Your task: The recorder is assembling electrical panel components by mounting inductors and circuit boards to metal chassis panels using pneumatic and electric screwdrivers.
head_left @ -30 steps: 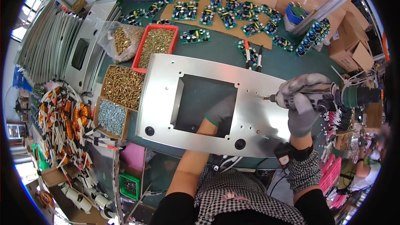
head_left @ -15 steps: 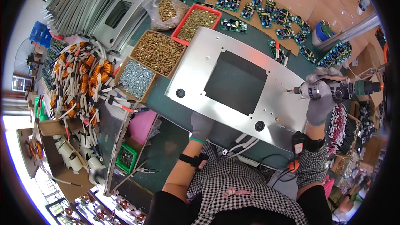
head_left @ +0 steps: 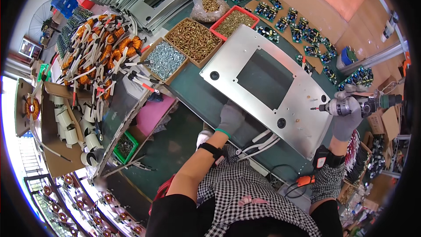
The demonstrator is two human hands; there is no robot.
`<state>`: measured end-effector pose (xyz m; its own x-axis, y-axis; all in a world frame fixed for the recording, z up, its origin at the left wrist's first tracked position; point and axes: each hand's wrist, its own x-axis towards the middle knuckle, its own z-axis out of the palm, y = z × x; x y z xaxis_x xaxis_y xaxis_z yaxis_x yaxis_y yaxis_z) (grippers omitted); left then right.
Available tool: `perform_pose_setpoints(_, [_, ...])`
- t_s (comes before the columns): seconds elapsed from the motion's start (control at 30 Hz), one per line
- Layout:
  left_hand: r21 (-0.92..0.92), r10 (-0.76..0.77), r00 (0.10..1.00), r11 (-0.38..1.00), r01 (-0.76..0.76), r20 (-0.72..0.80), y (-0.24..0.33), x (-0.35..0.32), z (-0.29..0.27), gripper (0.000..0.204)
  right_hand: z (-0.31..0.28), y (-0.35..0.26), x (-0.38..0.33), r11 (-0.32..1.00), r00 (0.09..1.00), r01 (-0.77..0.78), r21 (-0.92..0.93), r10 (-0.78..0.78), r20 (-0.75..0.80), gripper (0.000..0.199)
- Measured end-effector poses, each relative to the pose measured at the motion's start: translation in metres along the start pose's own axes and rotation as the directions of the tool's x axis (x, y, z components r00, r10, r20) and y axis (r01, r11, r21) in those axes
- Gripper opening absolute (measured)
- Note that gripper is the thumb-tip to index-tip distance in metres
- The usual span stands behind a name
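A silver sheet-metal panel (head_left: 219, 63) with a large rectangular cutout and several round holes lies across the bench before me. My left hand (head_left: 231, 119), in a grey glove, is closed at its near edge, with the fingertips hidden there. My right hand (head_left: 347, 120), also gloved, wraps around a power screwdriver (head_left: 368, 104). The tool lies nearly level over the panel's right end, its reddish bit pointing left. Beneath and beside the bit, small studs stand on the panel, including a brass-coloured one (head_left: 297, 120).
Beyond the panel sit a carton of brass-coloured fasteners (head_left: 195, 39), a box of silver hardware (head_left: 165, 60) and a red tray (head_left: 237, 22). Circuit boards (head_left: 312, 51) spread at the back right. Wired copper coils (head_left: 105, 52) pile up left; stacked panels (head_left: 149, 0) stand behind.
The view has shifted, so the bench things appear farther right. The screwdriver has come nearer to me relative to the panel, uncovering a round hole at its right end. My left hand stays by the edge.
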<state>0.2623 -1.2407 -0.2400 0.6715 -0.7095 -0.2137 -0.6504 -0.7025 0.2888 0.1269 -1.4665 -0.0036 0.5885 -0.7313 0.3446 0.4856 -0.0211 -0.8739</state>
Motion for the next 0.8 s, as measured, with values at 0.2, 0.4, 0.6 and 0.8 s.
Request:
perform_pose_setpoints(0.2, [-0.002, 0.102, 0.99, 0.995, -0.103, -0.098, 0.024, -0.01, 0.015, 0.031, -0.006, -0.015, -0.014, 0.996, 0.99, -0.079, 0.041, 0.074, 0.117, 0.037])
perform_pose_setpoints(0.4, [-0.272, 0.099, 0.892, 0.932, -0.238, -0.442, -0.002, -0.039, 0.008, 0.022, -0.009, -0.022, -0.027, 0.997, 0.995, -0.041, 0.062, 0.035, 0.096, 0.042])
perform_pose_setpoints(0.6, [-0.446, -0.238, 0.916, 0.892, 0.074, -0.323, -0.014, -0.012, -0.008, 0.019, -0.002, -0.021, -0.027, 0.999, 0.999, -0.037, 0.019, 0.036, 0.039, 0.042])
perform_pose_setpoints(0.8, [-0.069, -0.001, 0.957, 0.997, -0.019, -0.289, -0.013, 0.004, 0.01, 0.027, 0.006, -0.021, -0.031, 0.99, 0.994, -0.051, 0.131, 0.038, 0.103, 0.042])
